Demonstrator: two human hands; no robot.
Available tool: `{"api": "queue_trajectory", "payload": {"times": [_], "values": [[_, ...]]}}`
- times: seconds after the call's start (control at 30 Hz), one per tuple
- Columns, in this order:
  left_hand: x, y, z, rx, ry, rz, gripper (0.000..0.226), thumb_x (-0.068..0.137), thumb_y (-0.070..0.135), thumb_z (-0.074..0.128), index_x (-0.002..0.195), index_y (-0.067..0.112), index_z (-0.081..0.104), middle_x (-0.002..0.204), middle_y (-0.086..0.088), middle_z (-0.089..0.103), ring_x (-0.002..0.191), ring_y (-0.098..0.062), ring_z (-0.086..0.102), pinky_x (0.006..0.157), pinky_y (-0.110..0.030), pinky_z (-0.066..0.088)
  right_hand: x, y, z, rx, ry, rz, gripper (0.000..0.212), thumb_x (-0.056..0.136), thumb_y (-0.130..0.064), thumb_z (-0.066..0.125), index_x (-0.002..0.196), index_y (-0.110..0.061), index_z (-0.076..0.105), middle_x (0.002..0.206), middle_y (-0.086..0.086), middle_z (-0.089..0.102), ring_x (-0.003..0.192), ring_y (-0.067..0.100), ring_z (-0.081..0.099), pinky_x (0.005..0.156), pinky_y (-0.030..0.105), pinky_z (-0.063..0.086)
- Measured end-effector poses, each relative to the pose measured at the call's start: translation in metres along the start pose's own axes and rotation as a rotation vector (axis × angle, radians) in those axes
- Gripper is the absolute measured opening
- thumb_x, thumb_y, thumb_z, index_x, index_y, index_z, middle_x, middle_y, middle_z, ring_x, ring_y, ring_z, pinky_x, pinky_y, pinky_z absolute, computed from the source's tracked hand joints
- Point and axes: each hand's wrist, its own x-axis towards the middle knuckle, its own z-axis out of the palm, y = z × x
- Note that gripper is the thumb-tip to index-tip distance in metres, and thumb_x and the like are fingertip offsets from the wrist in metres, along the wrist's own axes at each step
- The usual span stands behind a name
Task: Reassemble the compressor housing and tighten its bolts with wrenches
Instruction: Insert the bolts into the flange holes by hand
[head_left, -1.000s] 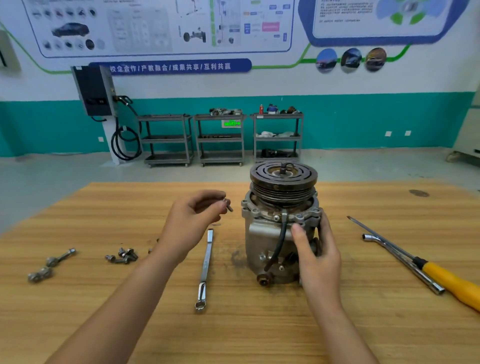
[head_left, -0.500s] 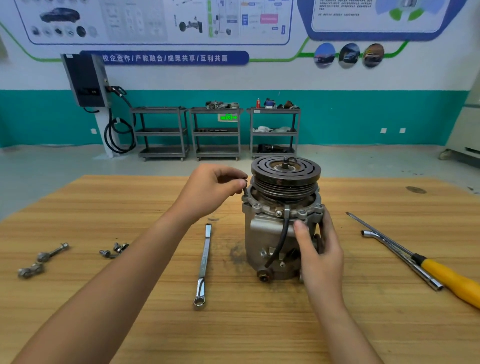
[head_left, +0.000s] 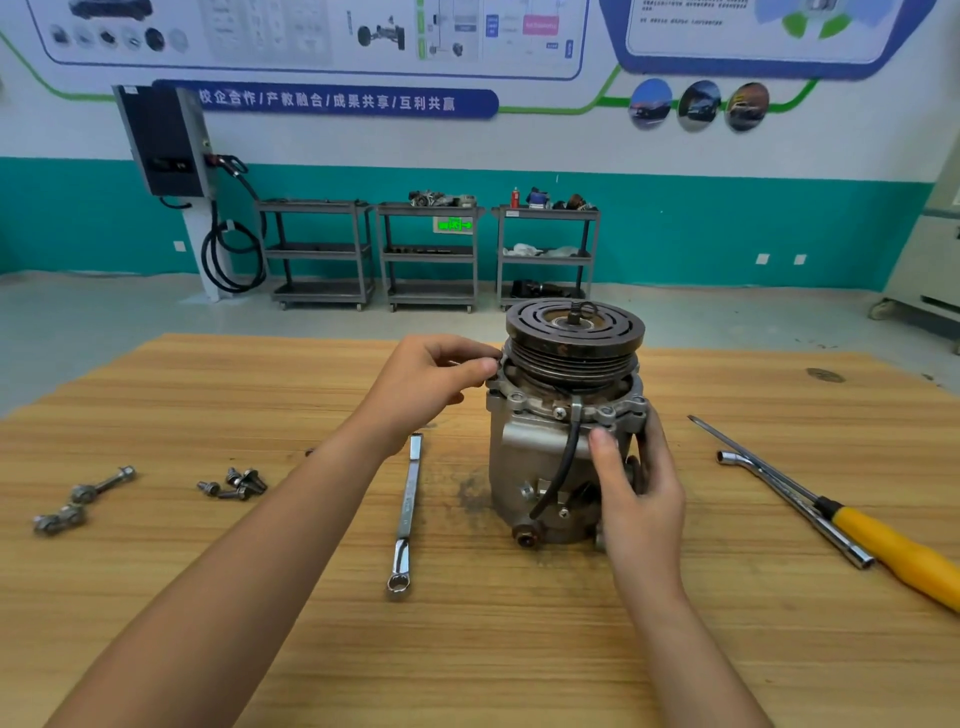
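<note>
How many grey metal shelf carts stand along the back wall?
3, in a row: the left grey metal shelf cart, the middle cart, the right cart. None seems hidden.

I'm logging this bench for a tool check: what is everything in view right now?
compressor: 1, silver body with dark pulley, upright at table centre
ring wrench: 1, silver, flat on the table left of the compressor
small bolts: one cluster, silver, count unclear, table left
long bolts: 2, silver, table far left
L-shaped wrench: 1, silver, table right
screwdriver: 1, yellow handle, beside the L-shaped wrench
table: 1, light wood
carts: 3, grey, by the far wall
charger: 1, black, far wall, left
left hand: pinches a barely visible bolt at the compressor's upper left rim
right hand: grips the compressor's right side
</note>
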Motion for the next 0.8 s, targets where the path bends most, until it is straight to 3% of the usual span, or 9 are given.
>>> {"api": "queue_trajectory", "payload": {"times": [0.17,0.3,0.37,0.6,0.67,0.8], "values": [[0.003,0.0,-0.001,-0.003,-0.029,-0.05,0.012,0.087,0.017,0.064,0.082,0.027,0.068,0.083,0.007,0.069,0.081,-0.006,0.063,0.07,-0.025,0.05,0.0,0.001,0.0,-0.001,0.0,-0.005,0.085,0.063,-0.058,0.061,0.14,-0.024,0.045,0.135,-0.015,0.051,0.127,0.0,0.044,0.111,0.035,0.034],[0.0,0.002,-0.004,0.127,-0.044,0.145,0.016,0.087,0.01,0.062,0.09,0.025,0.067,0.083,0.013,0.066,0.075,0.011,0.06,0.066,-0.006,0.045,0.001,0.001,0.0,0.002,-0.002,-0.021,0.081,0.066,-0.055,0.061,0.138,-0.023,0.046,0.132,-0.017,0.053,0.125,-0.002,0.045,0.11,0.03,0.034],[-0.002,0.001,-0.004,0.175,-0.045,0.217,0.019,0.087,0.008,0.061,0.096,0.024,0.065,0.085,0.015,0.065,0.075,0.014,0.058,0.069,-0.003,0.044,0.0,0.002,0.0,0.004,-0.006,-0.023,0.079,0.066,-0.056,0.061,0.138,-0.025,0.047,0.131,-0.019,0.054,0.124,-0.004,0.045,0.107,0.026,0.035],[-0.005,-0.007,0.004,0.021,0.02,0.09,0.014,0.088,0.02,0.062,0.085,0.033,0.066,0.085,0.011,0.068,0.083,-0.005,0.064,0.069,-0.024,0.054,0.001,0.002,0.0,0.03,0.001,-0.011,0.069,0.064,-0.058,0.061,0.129,-0.041,0.046,0.115,-0.039,0.052,0.114,-0.02,0.044,0.09,0.002,0.035],[-0.004,-0.007,0.005,0.027,0.017,0.06,0.009,0.089,0.024,0.06,0.084,0.028,0.066,0.084,0.008,0.068,0.081,-0.006,0.065,0.067,-0.023,0.054,0.001,0.003,0.0,0.034,0.004,-0.013,0.07,0.063,-0.058,0.061,0.129,-0.041,0.045,0.116,-0.038,0.053,0.115,-0.018,0.045,0.092,0.004,0.035],[-0.006,-0.012,0.003,-0.036,-0.038,0.02,0.01,0.091,0.022,0.057,0.09,0.023,0.067,0.089,0.004,0.069,0.083,-0.006,0.066,0.067,-0.021,0.055,0.002,0.005,-0.001,0.042,-0.002,-0.025,0.083,0.064,-0.057,0.062,0.139,-0.024,0.046,0.13,-0.02,0.053,0.122,-0.007,0.045,0.101,0.017,0.035]]}}
